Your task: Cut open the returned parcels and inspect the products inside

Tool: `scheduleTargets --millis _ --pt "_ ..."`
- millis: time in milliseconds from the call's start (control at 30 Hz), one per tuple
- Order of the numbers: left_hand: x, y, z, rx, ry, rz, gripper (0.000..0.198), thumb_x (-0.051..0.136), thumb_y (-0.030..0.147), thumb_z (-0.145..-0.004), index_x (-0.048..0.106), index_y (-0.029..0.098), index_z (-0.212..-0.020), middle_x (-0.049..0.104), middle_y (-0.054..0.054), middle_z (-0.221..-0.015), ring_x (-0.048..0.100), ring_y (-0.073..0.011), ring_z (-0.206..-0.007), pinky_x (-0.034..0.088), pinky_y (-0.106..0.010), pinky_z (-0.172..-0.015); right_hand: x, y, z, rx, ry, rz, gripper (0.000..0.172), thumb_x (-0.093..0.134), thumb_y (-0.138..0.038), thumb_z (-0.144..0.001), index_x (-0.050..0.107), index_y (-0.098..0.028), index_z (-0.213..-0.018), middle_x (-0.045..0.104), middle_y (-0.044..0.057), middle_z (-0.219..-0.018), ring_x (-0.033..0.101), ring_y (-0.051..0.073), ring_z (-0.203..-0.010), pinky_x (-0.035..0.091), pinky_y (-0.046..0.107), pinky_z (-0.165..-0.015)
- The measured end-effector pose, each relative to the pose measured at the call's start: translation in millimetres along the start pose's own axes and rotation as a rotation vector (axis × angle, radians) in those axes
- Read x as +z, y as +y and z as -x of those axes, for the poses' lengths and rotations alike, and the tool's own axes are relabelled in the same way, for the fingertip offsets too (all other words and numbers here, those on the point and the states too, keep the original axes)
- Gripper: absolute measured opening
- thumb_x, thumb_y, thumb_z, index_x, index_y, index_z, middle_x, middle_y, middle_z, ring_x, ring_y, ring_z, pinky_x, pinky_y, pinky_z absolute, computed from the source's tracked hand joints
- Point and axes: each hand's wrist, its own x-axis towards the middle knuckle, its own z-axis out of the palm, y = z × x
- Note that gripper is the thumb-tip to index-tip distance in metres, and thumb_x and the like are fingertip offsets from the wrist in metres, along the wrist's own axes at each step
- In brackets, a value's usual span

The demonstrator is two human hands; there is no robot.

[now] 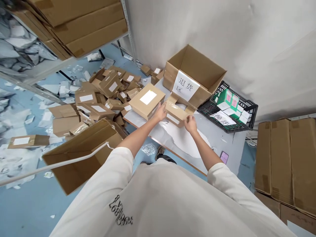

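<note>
A small cardboard box (174, 113) with a white label on its side stands on the grey table (229, 144), its flaps raised at the far side. At its right end my right hand (190, 124) is closed on the box edge. My left hand (161, 112) is at its left end, fingers partly bent, between it and a larger closed box (147, 100) with a white label on top. Whether the left fingers grip either box is hard to see. White paper (187, 141) lies under and in front of the small box.
Behind stands a large open carton (195, 70) with a handwritten sign. A black crate (228, 107) holds green and white boxes. A phone (224, 157) lies near the table's right edge. Many cardboard boxes (98, 98) are piled left, beside an open carton (84, 154).
</note>
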Motion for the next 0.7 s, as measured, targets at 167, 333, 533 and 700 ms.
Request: scheduleTargets --millis 167,333,533,700 --pt "7.9 17 -23 -0.094 -0.033 0.008 0.086 0.069 0.022 -0.094 0.048 0.025 -0.177 0.058 -0.017 -0.166 0.063 -0.0385 -0.149 0.049 -0.052 -0.133 -9 3 -19 0.052 -0.005 -0.112 0.038 0.069 -0.040 -0.091 0.058 -0.024 -0.123 0.071 0.020 -0.133 0.067 0.037 -0.121 0.056 0.051 -0.109" --pt "0.4 50 -18 -0.039 0.011 0.038 0.067 0.072 0.027 -0.096 0.061 0.029 -0.163 0.047 -0.016 -0.165 0.073 -0.0362 -0.128 0.058 -0.054 -0.122 -42 4 -16 0.046 0.073 -0.135 0.039 0.071 -0.039 -0.084 0.060 -0.026 -0.119 0.071 0.016 -0.128 0.067 0.036 -0.120 0.056 0.052 -0.110" --pt "-38.8 77 -19 0.197 0.278 0.180 0.059 0.071 0.024 -0.099 0.059 0.025 -0.157 0.044 -0.018 -0.162 0.064 -0.0375 -0.143 0.053 -0.057 -0.127 -98 -43 -22 -0.219 0.327 -0.125 0.037 0.072 -0.038 -0.088 0.060 -0.028 -0.121 0.066 0.015 -0.132 0.062 0.037 -0.134 0.054 0.056 -0.120" --pt "-89.1 52 -4 0.269 0.374 0.304 0.063 0.068 0.018 -0.100 0.052 0.028 -0.160 0.041 -0.017 -0.165 0.070 -0.0289 -0.134 0.057 -0.050 -0.124 -126 -125 -25 -0.441 0.447 -0.073 0.042 0.067 -0.027 -0.090 0.061 -0.027 -0.131 0.052 0.018 -0.155 0.050 0.039 -0.154 0.045 0.064 -0.131"
